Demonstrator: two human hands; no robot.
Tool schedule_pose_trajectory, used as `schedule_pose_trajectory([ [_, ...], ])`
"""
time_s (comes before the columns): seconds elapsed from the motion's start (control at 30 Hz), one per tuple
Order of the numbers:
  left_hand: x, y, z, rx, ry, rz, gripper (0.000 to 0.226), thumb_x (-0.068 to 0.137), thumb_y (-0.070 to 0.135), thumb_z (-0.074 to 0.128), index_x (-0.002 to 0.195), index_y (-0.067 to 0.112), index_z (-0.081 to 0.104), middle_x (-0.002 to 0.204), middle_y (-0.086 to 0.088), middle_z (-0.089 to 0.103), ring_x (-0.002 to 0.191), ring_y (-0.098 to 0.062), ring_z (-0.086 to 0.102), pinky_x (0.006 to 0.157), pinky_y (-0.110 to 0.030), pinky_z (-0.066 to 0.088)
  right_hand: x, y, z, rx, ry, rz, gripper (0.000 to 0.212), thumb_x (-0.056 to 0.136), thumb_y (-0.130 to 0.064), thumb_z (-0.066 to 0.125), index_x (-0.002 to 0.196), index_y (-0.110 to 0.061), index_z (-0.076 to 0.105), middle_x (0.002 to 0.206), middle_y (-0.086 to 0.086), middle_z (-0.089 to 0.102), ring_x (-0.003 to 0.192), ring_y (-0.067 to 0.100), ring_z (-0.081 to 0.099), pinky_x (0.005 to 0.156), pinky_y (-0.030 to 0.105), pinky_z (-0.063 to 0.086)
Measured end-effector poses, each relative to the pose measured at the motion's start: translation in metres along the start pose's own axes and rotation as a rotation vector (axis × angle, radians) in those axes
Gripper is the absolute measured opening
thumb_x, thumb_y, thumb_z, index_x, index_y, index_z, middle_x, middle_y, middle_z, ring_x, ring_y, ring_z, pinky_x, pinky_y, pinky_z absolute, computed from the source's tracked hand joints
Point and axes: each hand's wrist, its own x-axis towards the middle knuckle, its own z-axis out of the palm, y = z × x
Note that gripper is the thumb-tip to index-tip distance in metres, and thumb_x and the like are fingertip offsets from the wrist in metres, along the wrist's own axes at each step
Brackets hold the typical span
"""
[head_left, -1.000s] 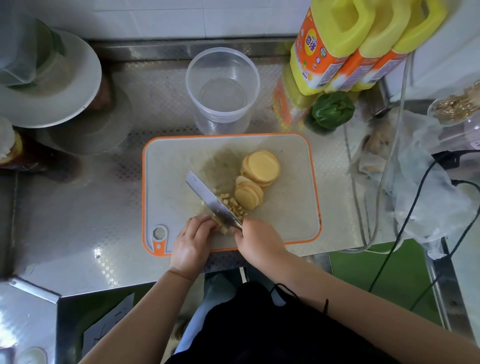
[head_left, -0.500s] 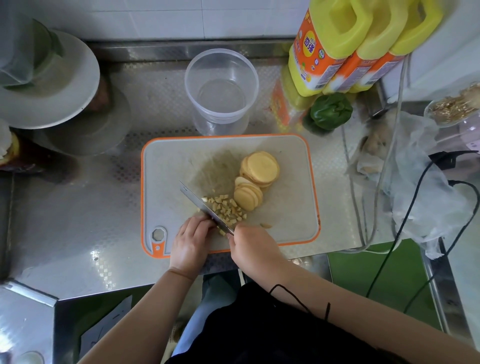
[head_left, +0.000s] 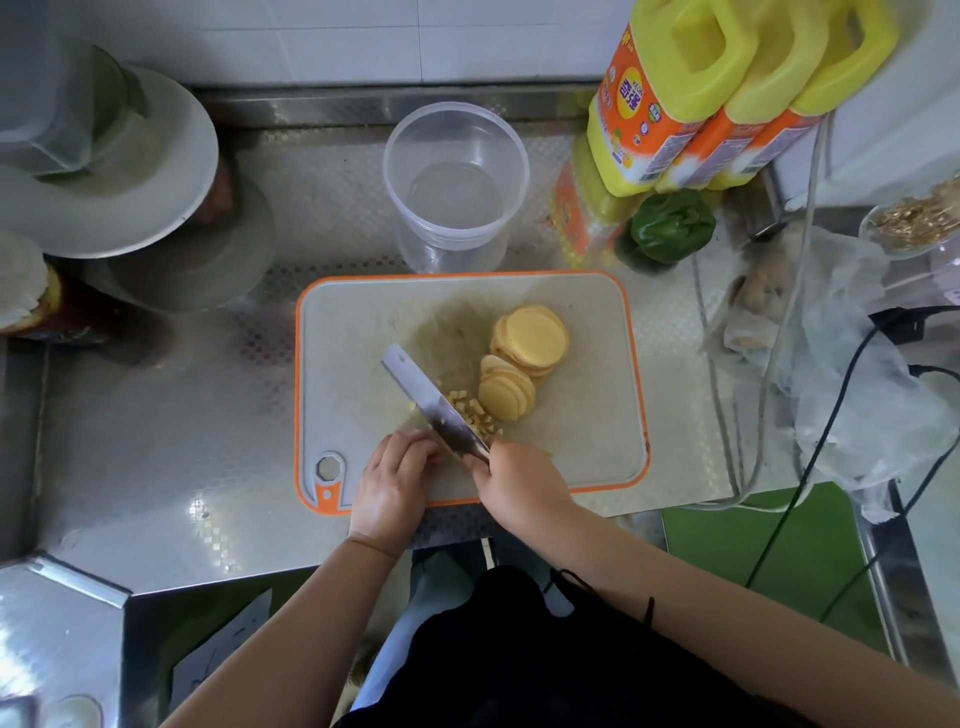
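Observation:
A white cutting board (head_left: 353, 332) with an orange rim lies on the steel counter. My right hand (head_left: 519, 480) grips the handle of a cleaver (head_left: 428, 402), whose blade slants up to the left over the board. My left hand (head_left: 397, 478) has curled fingers pressed down on pale potato strips right beside the blade; the strips are mostly hidden. Small potato cubes (head_left: 475, 413) lie on the blade's right side. Two stacks of round potato slices (head_left: 530, 338) sit further right.
A clear plastic tub (head_left: 456, 182) stands behind the board. Yellow oil jugs (head_left: 675, 98) and a green pepper (head_left: 672, 223) are at the back right. Plates (head_left: 130, 171) stack at the left. A plastic bag (head_left: 857, 374) and cables (head_left: 831, 415) lie at the right.
The cleaver dropped toward the board's lower left half a second ago and is now raised again, tilted up-left. The pile of cubes beside the blade has shifted slightly. My left hand stays put.

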Motion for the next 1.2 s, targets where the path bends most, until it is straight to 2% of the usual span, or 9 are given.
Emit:
schedule_pose_trajectory([
  [0.13,-0.002,-0.003,0.001,0.040,0.029,-0.004,0.026,0.080,-0.002,0.065,0.098,0.015,0.056,0.096,-0.010,0.062,0.086,-0.029,0.056,0.078,-0.038,0.050,-0.012,0.000,-0.003,-0.034,0.034,-0.052,0.039,0.100,-0.040,0.040,0.105,-0.005,0.056,0.096,0.013,0.066,0.090,0.031,0.063,0.065,0.030,0.039],
  [0.3,-0.001,-0.002,0.002,0.100,0.032,-0.001,0.010,0.087,0.006,0.056,0.092,0.009,0.064,0.091,-0.010,0.065,0.085,-0.029,0.056,0.077,-0.039,0.047,-0.016,-0.004,-0.003,-0.058,0.036,-0.066,0.035,0.100,-0.038,0.040,0.104,-0.006,0.056,0.096,0.012,0.066,0.089,0.030,0.063,0.063,0.028,0.036],
  [0.43,0.001,0.002,0.000,0.113,0.058,-0.004,0.012,0.089,0.008,0.053,0.088,0.009,0.065,0.089,-0.009,0.066,0.084,-0.027,0.054,0.077,-0.037,0.045,-0.014,-0.006,-0.001,-0.050,0.027,-0.065,0.033,0.100,-0.037,0.043,0.103,-0.006,0.056,0.093,0.012,0.066,0.085,0.029,0.064,0.061,0.028,0.040],
  [0.6,0.003,0.004,-0.001,0.107,0.070,-0.026,0.017,0.089,0.009,0.052,0.083,0.007,0.067,0.088,-0.008,0.067,0.083,-0.025,0.054,0.076,-0.036,0.045,-0.011,-0.008,0.003,-0.068,0.031,-0.068,0.032,0.099,-0.036,0.043,0.103,-0.006,0.056,0.094,0.012,0.066,0.086,0.029,0.064,0.066,0.032,0.047],
  [0.9,0.001,0.002,0.003,0.098,0.056,-0.070,0.017,0.089,0.012,0.054,0.082,0.006,0.069,0.087,-0.009,0.067,0.084,-0.026,0.054,0.077,-0.036,0.045,0.000,-0.012,0.017,-0.145,0.029,-0.071,0.026,0.099,-0.029,0.044,0.107,-0.007,0.055,0.098,0.014,0.066,0.090,0.031,0.065,0.065,0.031,0.042],
  [1.1,0.003,0.007,0.000,0.095,0.036,-0.096,0.018,0.091,0.014,0.052,0.085,0.010,0.068,0.086,-0.006,0.068,0.079,-0.027,0.057,0.075,-0.037,0.045,0.005,-0.007,0.006,0.025,-0.060,0.044,0.036,0.099,-0.038,0.044,0.109,-0.005,0.057,0.105,0.015,0.065,0.098,0.033,0.061,0.073,0.032,0.043],
  [1.2,0.002,0.011,-0.007,0.067,0.023,-0.081,0.019,0.093,0.010,0.050,0.098,0.008,0.068,0.097,-0.009,0.068,0.086,-0.029,0.060,0.080,-0.038,0.047,0.007,-0.006,-0.006,0.192,-0.075,0.134,0.032,0.096,-0.037,0.047,0.091,-0.007,0.058,0.082,0.010,0.061,0.078,0.029,0.058,0.064,0.032,0.041],
])
